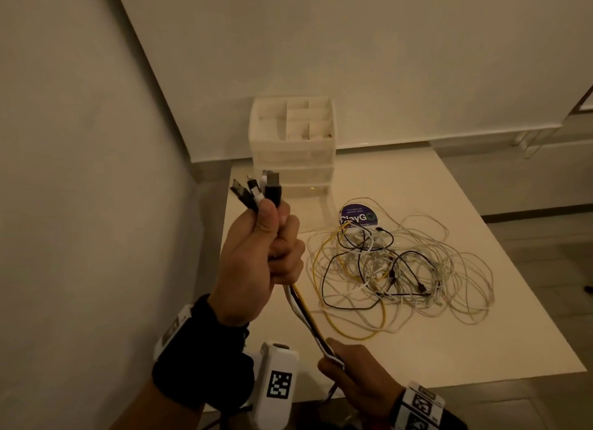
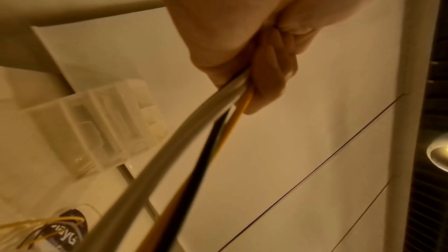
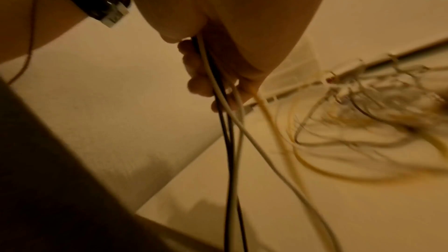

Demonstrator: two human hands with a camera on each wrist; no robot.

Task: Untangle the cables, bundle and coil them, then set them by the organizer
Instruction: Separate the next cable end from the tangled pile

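My left hand (image 1: 266, 253) is raised over the table's left edge and grips a bundle of cable ends, whose USB plugs (image 1: 260, 189) stick up out of the fist. The white, black and yellow cables (image 1: 308, 317) run taut down to my right hand (image 1: 356, 368), which grips the same bundle lower, near the table's front edge. The left wrist view shows the left hand (image 2: 266, 68) closed round the cables (image 2: 194, 141). In the right wrist view the cables (image 3: 230, 160) hang down from my right hand (image 3: 218, 76). A tangle of white, black and yellow cables (image 1: 394, 269) lies on the table.
A white drawer organizer (image 1: 293, 147) with open top compartments stands at the back left of the white table (image 1: 449, 349). A round purple sticker (image 1: 357, 217) lies between it and the tangle. A wall runs close along the left side.
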